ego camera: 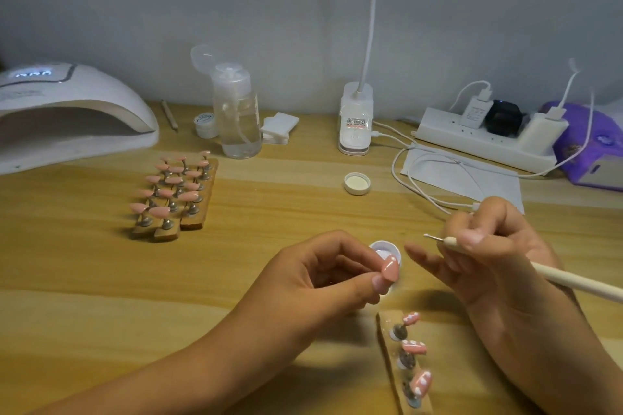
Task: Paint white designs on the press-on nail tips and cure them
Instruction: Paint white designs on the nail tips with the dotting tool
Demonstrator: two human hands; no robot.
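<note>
Above the wooden bench point(269, 219), the left hand point(323, 276) holds a pink nail tip point(390, 269) in a thumb-and-fingertip grip, just over a small white pot point(380, 247). The right hand point(495, 253) has its grip curled round a dotting pen point(573, 283), metal point aimed left toward the tip.

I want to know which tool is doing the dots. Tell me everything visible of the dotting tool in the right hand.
The dotting tool is a slim stick: matte cream handle, thin metal shaft, tiny ball end. The right hand pinches it near the front, thumb on top. It hangs in the air, tip pointing left, apart from the small white pot and the nail tip that the left hand pinches. Its rear end runs off the right edge.
</note>
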